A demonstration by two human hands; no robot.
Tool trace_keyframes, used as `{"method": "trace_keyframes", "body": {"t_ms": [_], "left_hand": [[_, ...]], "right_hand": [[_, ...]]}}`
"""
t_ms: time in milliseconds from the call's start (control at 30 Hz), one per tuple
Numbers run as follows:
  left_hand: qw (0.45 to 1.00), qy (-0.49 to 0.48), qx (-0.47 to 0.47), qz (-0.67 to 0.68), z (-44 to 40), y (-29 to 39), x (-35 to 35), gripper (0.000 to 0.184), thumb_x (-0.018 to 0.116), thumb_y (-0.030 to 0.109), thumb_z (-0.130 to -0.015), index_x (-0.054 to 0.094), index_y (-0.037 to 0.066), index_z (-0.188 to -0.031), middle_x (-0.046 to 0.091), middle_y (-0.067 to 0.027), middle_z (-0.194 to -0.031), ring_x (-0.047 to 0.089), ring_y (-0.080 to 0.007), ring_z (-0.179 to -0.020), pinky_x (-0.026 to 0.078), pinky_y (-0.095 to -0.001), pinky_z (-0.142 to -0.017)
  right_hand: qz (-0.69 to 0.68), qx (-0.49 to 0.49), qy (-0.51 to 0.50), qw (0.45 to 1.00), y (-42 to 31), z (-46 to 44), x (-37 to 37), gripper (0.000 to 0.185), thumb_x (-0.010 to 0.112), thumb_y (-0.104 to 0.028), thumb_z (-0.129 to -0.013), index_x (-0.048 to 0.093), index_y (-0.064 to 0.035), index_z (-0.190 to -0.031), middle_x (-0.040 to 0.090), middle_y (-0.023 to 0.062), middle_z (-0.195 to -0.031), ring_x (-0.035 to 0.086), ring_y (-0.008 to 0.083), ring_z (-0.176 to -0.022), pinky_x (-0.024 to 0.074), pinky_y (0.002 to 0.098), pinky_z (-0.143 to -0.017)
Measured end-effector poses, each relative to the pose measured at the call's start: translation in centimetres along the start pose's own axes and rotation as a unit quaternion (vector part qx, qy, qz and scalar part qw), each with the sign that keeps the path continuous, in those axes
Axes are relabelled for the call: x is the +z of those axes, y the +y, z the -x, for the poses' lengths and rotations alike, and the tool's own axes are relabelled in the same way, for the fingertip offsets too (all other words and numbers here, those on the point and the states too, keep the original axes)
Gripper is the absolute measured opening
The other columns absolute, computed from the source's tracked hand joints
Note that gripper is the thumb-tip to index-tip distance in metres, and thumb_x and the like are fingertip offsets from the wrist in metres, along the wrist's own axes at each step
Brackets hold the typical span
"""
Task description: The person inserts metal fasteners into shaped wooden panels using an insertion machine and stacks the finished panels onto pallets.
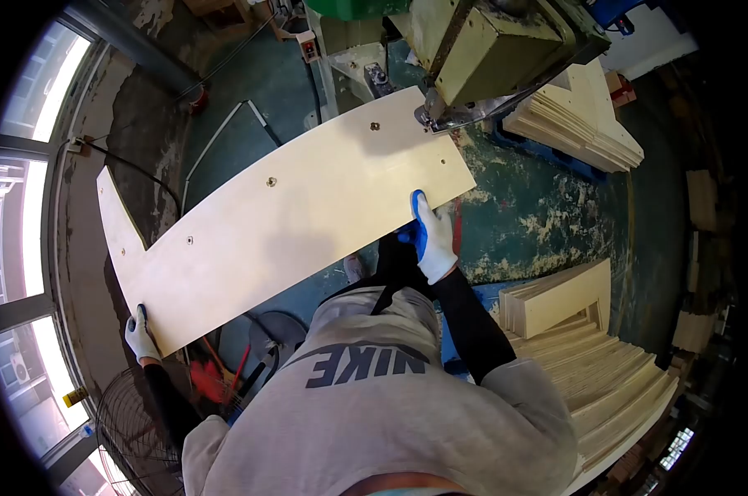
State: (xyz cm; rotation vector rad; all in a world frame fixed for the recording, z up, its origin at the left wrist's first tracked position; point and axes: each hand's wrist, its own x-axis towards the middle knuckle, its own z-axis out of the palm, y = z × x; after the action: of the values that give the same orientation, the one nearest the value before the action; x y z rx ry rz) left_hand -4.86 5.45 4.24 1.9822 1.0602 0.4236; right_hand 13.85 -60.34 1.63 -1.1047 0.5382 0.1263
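Note:
A large pale plywood panel (283, 240) stretches across the view, curved along its far edge and notched at its left end. Several small holes with dark metal inserts dot its surface. My left hand (140, 332), in a white and blue glove, grips the lower left corner. Near the right end, my right hand (433, 240), gloved alike, holds the near edge with the thumb on top; its fingers underneath are mostly hidden. The panel's upper right corner lies under the head of a green machine (494, 54), by its metal tip.
Plywood pieces (576, 124) are stacked at the upper right on a blue pallet. More stacked panels (597, 380) stand at the lower right. A wire fan cage (138, 422) is near my left arm. Windows (14, 231) line the left wall; a pipe (147, 50) runs above.

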Motion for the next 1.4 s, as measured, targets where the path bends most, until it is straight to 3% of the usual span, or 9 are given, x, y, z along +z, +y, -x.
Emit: {"method": "trace_keyframes", "body": {"t_ms": [167,467,767,867,1000,1167,1300,1367,1400], "left_hand": [[0.999,0.022,0.024,0.009,0.2,2.1,1.1,0.03,0.073,0.028,-0.093,0.061,0.009,-0.073,0.043,0.0101,-0.064,0.033,-0.0025,-0.057,0.024,-0.0241,-0.051],[1.0,0.018,0.004,0.021,0.5,2.3,0.4,0.033,0.074,0.03,-0.092,0.059,0.011,-0.07,0.04,0.0106,-0.062,0.03,-0.0026,-0.055,0.022,-0.0249,-0.05],[0.997,0.072,0.018,0.014,1.9,1.1,1.0,0.039,0.075,0.031,-0.092,0.053,0.013,-0.065,0.038,0.0105,-0.062,0.029,-0.0034,-0.054,0.021,-0.0256,-0.049],[0.996,0.075,0.035,0.031,1.9,2.3,2.0,0.035,0.074,0.03,-0.092,0.057,0.011,-0.067,0.04,0.0104,-0.062,0.03,-0.0031,-0.054,0.022,-0.0252,-0.049],[1.0,0.024,-0.017,0.006,-0.5,0.9,0.9,0.029,0.071,0.03,-0.094,0.068,0.005,-0.079,0.046,0.0094,-0.066,0.036,-0.0028,-0.059,0.027,-0.0241,-0.053],[0.999,0.028,0.029,-0.005,-0.4,1.2,0.8,0.032,0.071,0.028,-0.095,0.062,0.007,-0.072,0.044,0.0096,-0.064,0.036,-0.0031,-0.058,0.026,-0.0244,-0.051],[0.995,0.021,0.068,0.073,-1.0,1.9,1.6,0.034,0.07,0.028,-0.095,0.056,0.006,-0.073,0.05,0.004,-0.066,0.042,-0.0074,-0.06,0.036,-0.0269,-0.054],[0.996,0.023,0.084,0.01,-2.2,1.0,0.1,0.033,0.069,0.028,-0.095,0.061,0.001,-0.078,0.052,0.0011,-0.065,0.045,-0.0088,-0.06,0.036,-0.0279,-0.054],[0.994,0.041,0.097,0.013,-2.7,0.7,-0.2,0.037,0.07,0.029,-0.095,0.055,0.005,-0.071,0.048,0.0027,-0.063,0.04,-0.008,-0.058,0.033,-0.0277,-0.052]], "right_hand": [[-0.011,-0.042,0.008,0.999,2.5,-0.8,-0.4,0.036,0.067,-0.033,-0.095,0.061,-0.0027,-0.113,0.062,0.0038,-0.1,0.061,0.0093,-0.085,0.0524,0.0268,-0.063],[-0.057,-0.024,-0.02,0.998,-0.2,0.8,1.5,0.028,0.064,-0.037,-0.096,0.059,-0.0093,-0.1,0.058,-0.0013,-0.076,0.054,0.0093,-0.054,0.0403,0.0229,-0.048],[0.053,-0.018,-0.048,0.997,-2.6,-3.5,4.6,0.031,0.065,-0.041,-0.094,0.058,-0.0102,-0.096,0.056,-0.001,-0.074,0.054,0.0096,-0.052,0.038,0.0241,-0.046],[0.041,-0.014,-0.05,0.998,-1.8,-3.9,4.2,0.029,0.064,-0.038,-0.095,0.057,-0.0103,-0.098,0.056,-0.0013,-0.075,0.053,0.0093,-0.053,0.0388,0.0248,-0.046],[0.049,-0.02,-0.011,0.999,-1.9,-3.4,4.1,0.024,0.064,-0.034,-0.095,0.059,-0.0109,-0.097,0.055,-0.0028,-0.075,0.051,0.0078,-0.053,0.0392,0.0251,-0.046],[-0.01,-0.025,-0.024,0.999,-1.0,-3.8,4.4,0.028,0.068,-0.035,-0.093,0.058,-0.0101,-0.085,0.053,-0.0032,-0.068,0.048,0.0075,-0.048,0.0366,0.0249,-0.042],[0.005,-0.018,0.002,1.0,-0.3,-4.0,3.9,0.03,0.07,-0.038,-0.093,0.061,-0.0102,-0.085,0.052,-0.0033,-0.065,0.048,0.0089,-0.043,0.0365,0.0265,-0.04],[0.027,-0.022,-0.017,0.999,1.2,-4.6,2.9,0.032,0.068,-0.039,-0.094,0.06,-0.0088,-0.088,0.053,-0.0023,-0.067,0.048,0.0087,-0.044,0.0381,0.0261,-0.042],[0.019,-0.02,-0.028,0.999,2.3,-5.1,2.7,0.03,0.065,-0.037,-0.096,0.059,-0.009,-0.088,0.053,-0.0018,-0.069,0.049,0.0081,-0.046,0.0393,0.0258,-0.043]]}}
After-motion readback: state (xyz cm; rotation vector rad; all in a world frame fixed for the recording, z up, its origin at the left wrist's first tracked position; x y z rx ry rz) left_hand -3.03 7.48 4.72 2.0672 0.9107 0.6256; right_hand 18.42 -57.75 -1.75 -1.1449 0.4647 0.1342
